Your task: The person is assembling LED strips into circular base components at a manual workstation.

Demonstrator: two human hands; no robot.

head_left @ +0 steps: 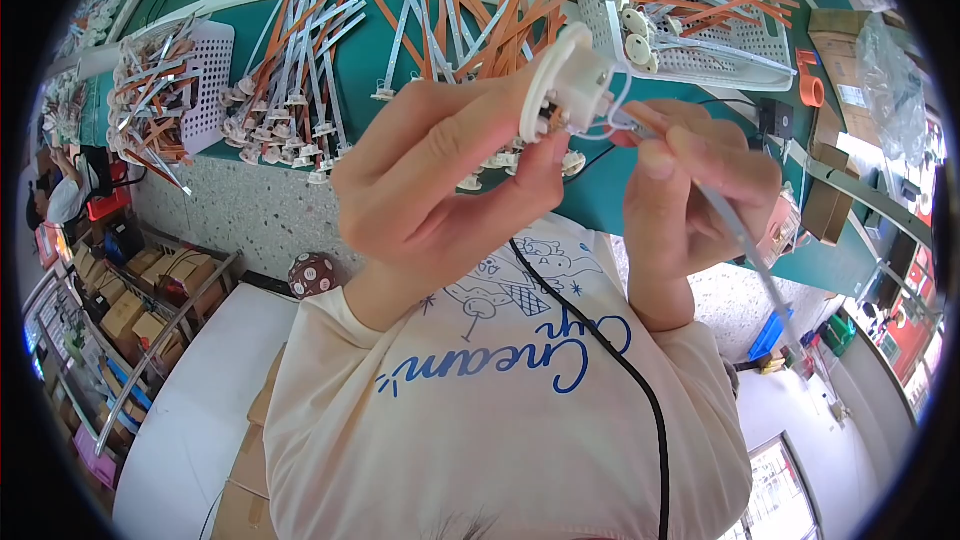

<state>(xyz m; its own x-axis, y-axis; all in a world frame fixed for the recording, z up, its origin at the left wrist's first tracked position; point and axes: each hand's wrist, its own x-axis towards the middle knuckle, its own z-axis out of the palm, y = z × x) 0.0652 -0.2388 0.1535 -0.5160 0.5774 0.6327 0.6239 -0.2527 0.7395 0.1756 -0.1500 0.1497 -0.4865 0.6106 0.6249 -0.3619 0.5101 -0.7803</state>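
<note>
My left hand (440,165) is closed, with thumb and fingers gripping a round cream plastic cap (580,75) by its rim. Small electronic parts show on the cap's underside, and a white thin wire (622,95) loops out of it. Close on the right, my right hand (700,175) pinches the wire's end together with a long, narrow pale strip (745,240). That strip runs down to the right past my wrist and blurs toward its far end. Both hands are raised in front of my chest, above the edge of the green table (600,195).
Many similar caps with orange and pale strips (310,50) lie on the table. A white perforated basket (700,50) with more stands at the back right, another basket (210,80) at the left. An orange tape dispenser-like object (811,80) and black box (776,118) are at right.
</note>
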